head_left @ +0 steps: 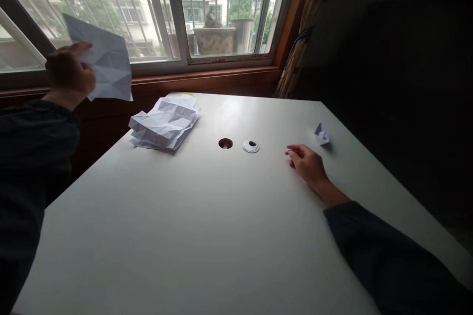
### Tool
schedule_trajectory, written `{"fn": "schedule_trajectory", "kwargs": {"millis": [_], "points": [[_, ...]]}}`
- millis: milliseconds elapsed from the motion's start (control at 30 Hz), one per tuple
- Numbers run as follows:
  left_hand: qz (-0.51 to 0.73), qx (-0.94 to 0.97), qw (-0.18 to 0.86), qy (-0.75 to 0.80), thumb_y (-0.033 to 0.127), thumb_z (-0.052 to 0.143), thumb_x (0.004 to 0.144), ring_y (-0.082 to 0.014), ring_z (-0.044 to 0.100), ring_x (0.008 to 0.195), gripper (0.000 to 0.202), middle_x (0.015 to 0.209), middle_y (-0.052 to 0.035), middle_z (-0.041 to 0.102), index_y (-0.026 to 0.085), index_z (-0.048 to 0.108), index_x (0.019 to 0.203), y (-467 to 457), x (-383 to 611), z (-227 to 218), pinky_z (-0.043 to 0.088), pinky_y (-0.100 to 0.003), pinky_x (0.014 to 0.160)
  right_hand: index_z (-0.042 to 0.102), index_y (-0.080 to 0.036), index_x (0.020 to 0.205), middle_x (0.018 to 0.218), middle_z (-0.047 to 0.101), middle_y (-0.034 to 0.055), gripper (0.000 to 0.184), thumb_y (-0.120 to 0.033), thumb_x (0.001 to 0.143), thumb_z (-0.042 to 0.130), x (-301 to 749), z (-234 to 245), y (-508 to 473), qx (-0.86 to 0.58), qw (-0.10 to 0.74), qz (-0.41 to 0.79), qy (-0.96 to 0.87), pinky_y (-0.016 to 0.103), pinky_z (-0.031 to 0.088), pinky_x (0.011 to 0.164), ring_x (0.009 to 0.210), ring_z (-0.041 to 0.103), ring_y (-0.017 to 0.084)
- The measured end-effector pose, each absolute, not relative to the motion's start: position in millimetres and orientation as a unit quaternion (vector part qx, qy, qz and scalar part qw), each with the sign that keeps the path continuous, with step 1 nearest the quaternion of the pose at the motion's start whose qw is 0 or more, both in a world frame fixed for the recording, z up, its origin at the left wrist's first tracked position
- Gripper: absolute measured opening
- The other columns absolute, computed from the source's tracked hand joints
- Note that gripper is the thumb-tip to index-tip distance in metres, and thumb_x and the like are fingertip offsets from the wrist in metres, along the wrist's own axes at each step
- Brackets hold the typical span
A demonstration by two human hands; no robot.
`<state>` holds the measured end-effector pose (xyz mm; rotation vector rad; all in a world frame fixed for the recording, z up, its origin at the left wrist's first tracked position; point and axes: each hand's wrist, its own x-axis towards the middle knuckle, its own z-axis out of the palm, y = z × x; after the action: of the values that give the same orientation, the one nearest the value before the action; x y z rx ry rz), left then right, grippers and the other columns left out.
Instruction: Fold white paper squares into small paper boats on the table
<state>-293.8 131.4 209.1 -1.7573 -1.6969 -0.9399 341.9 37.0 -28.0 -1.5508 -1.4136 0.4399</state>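
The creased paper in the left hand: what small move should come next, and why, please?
Probably the left hand should lower the creased paper sheet onto the white table. Only one hand grips the sheet, up in the air. The right hand holds nothing, so both could then smooth it, away from the folded paper pile.

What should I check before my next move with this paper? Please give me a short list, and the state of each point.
1. The left hand grips the creased white sheet, raised above the table: ok.
2. The right hand is free, resting on the white table: ok.
3. The small paper boat stands near the right hand, not touching it: ok.
4. The raised sheet is flat and smooth: not ok, it shows many creases.
5. The creased paper pile lies apart from both hands: ok.
6. The pile is one piece of paper: cannot tell.
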Motion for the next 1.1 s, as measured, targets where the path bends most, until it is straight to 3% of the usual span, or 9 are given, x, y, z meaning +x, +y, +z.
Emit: {"fn": "schedule_trajectory", "kwargs": {"millis": [167,400,567,833,1100], "points": [[-0.297,-0.739,0.247,-0.551,0.007,0.044,0.099,-0.0119,0.047,0.133,0.036,0.135,0.0008,0.061,0.002,0.055,0.134,131.9,-256.1,208.6,0.026,-0.046,0.123,0.073,-0.02,0.111,0.097,0.078,0.007,0.031,-0.037,0.088,0.061,341.4,-25.6,35.2,-0.635,0.473,0.175,-0.586,0.029,0.056,0.06,0.059,0.065,0.014],[-0.161,-0.838,0.137,-0.503,0.015,0.052,0.095,-0.0158,0.043,0.141,0.042,0.143,0.0047,0.062,0.025,0.063,0.134,117.8,-257.7,103.8,0.024,-0.046,0.123,0.073,-0.021,0.106,0.096,0.078,0.0067,0.028,-0.036,0.087,0.06,343.6,-26.5,37.0,-0.634,0.46,0.167,-0.599,0.03,0.056,0.061,0.061,0.067,0.016],[-0.192,-0.838,0.078,-0.505,0.026,0.053,0.091,-0.0262,0.048,0.139,0.037,0.143,0.0051,0.063,0.032,0.072,0.122,86.1,-267.1,48.2,0.031,-0.05,0.118,0.074,-0.021,0.106,0.096,0.078,0.0066,0.029,-0.037,0.087,0.06,342.8,-26.3,36.8,-0.637,0.456,0.16,-0.6,0.031,0.056,0.061,0.061,0.067,0.016],[-0.25,-0.821,0.025,-0.512,0.037,0.058,0.081,-0.0322,0.056,0.13,0.028,0.132,-0.0016,0.071,0.03,0.078,0.099,73.6,-264.1,34.7,0.039,-0.052,0.114,0.075,-0.021,0.105,0.096,0.079,0.0068,0.029,-0.038,0.087,0.06,340.5,-24.4,36.0,-0.644,0.45,0.159,-0.598,0.031,0.057,0.064,0.064,0.067,0.017],[-0.253,-0.82,-0.043,-0.511,0.041,0.066,0.073,-0.0368,0.058,0.129,0.033,0.133,-0.0018,0.069,0.036,0.078,0.104,70.7,-266.2,29.4,0.041,-0.056,0.116,0.075,-0.02,0.103,0.094,0.079,0.0072,0.029,-0.038,0.086,0.061,342.2,-25.5,37.5,-0.643,0.447,0.168,-0.599,0.031,0.056,0.061,0.061,0.066,0.016]]}}
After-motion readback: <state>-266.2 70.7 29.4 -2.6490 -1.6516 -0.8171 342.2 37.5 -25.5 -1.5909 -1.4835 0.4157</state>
